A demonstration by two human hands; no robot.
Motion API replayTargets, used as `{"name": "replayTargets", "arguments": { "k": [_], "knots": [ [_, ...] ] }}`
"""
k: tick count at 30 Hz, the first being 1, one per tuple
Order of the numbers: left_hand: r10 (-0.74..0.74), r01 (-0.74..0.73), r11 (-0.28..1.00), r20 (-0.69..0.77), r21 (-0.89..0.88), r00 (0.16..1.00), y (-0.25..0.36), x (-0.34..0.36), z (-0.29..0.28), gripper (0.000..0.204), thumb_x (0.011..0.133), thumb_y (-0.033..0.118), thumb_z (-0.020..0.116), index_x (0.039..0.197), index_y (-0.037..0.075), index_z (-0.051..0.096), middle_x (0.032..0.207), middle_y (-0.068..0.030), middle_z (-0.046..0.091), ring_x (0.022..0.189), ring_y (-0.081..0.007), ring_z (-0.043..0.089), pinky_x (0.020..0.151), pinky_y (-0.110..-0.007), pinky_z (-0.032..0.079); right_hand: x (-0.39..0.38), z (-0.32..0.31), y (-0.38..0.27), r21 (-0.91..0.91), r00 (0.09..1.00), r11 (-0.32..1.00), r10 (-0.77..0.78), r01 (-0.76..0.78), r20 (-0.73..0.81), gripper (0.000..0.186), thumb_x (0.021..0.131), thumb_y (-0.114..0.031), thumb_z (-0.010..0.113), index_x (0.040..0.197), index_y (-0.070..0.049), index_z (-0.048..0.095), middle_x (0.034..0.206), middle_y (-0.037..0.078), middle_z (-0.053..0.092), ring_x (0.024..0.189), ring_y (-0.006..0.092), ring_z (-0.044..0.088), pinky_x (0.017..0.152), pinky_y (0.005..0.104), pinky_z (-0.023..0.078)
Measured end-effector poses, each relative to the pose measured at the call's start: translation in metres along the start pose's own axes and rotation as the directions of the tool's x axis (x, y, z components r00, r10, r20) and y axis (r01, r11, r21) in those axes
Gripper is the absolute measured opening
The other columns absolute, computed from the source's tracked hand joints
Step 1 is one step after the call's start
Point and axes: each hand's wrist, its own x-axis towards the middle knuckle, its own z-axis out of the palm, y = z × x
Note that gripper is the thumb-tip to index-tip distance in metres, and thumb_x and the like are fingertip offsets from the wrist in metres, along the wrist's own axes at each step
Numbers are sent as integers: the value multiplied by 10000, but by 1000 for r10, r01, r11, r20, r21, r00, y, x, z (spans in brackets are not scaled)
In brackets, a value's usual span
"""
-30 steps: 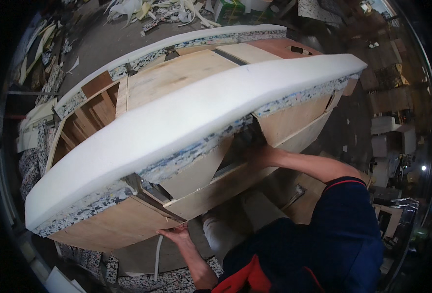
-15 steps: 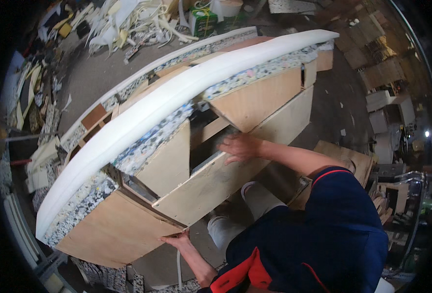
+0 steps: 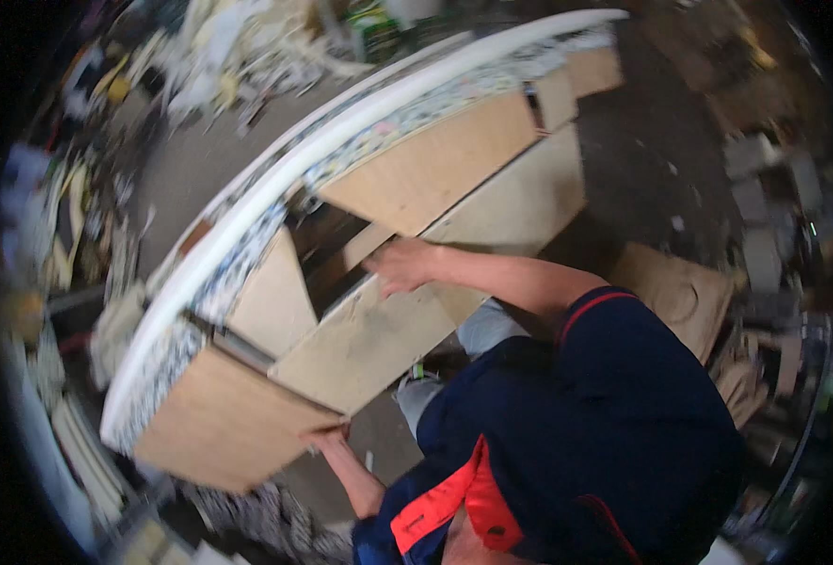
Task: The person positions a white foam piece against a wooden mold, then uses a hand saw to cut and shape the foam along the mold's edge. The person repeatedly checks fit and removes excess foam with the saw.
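A large wooden frame (image 3: 435,155) is held on edge in front of my body, padded along its upper edge with white foam (image 3: 360,113) over speckled chip foam (image 3: 238,259). My left hand (image 3: 327,435) grips the bottom edge of a plywood panel (image 3: 219,414) at the lower corner, fingers mostly hidden behind it. Higher up, my right hand (image 3: 402,266) is curled over the edge of a pale plywood board (image 3: 351,348) beside a dark triangular opening; its fingertips are blurred. The frame's far side is mostly hidden by the white foam.
Foam scraps (image 3: 238,56) are heaped beyond the frame and along the left (image 3: 73,217). A loose plywood sheet (image 3: 671,287) lies to my right, with boards and boxes (image 3: 765,235) farther right. Grey floor (image 3: 638,188) shows around the frame, and my legs are below it.
The frame has tipped further upright, hiding more of its top, and shifted up in view. My right hand moved up and left with it. My left hand keeps its hold at the lower corner.
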Motion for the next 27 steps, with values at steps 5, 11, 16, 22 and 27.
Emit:
{"name": "replayTargets", "arguments": {
  "k": [5, 11, 16, 22, 27],
  "knots": [
    [58, -41, 996, -249, 76, 967, 5, -7, -9, 954, 854, 836, 325, 1497, 134, 387, 1529, -156, 389, 1299, -396, 474, 995, -723, 372, 7, 1, 3, 16, 999, 999, -28, 28, 22, 585, 851, -531, 681, 1055, 13, 608, 986, 214, 666, 952, 392, 668, 821, 494, 531],
    [141, -126, 988, -195, 86, 971, 0, -17, -9, 1075, 821, 902, 347, 1550, 114, 290, 1535, -226, 345, 1349, -446, 420, 1019, -713, 373, 15, -11, -2, 5, 984, 997, 77, -79, 158, 578, 860, -533, 681, 1044, 9, 599, 1034, 234, 661, 1006, 414, 648, 850, 512, 525],
    [49, -60, 997, -171, -58, 984, 3, -11, -14, 1108, 785, 945, 325, 1567, 163, 265, 1550, -234, 319, 1375, -456, 388, 1032, -679, 400, 19, -21, -8, 0, 978, 995, 101, -102, 181, 594, 857, -536, 685, 1069, 11, 590, 999, 243, 667, 984, 422, 654, 833, 519, 532],
    [12, -12, 1000, -27, -18, 1000, 4, 12, -46, 1086, 788, 936, 349, 1570, 186, 271, 1573, -184, 332, 1329, -458, 454, 1009, -675, 422, 26, -23, -11, -63, 936, 981, 194, -183, 293, 650, 828, -581, 697, 1023, 36, 637, 999, 273, 680, 991, 441, 657, 854, 510, 532],
    [157, -143, 982, -109, 124, 982, 32, 17, -56, 997, 857, 865, 359, 1547, 145, 343, 1586, -172, 347, 1337, -430, 473, 1095, -557, 397, 36, -30, -11, -66, 860, 951, 300, -301, 412, 702, 820, -620, 683, 1060, 40, 657, 1090, 282, 675, 1085, 436, 636, 938, 480, 515]
  ]
}}
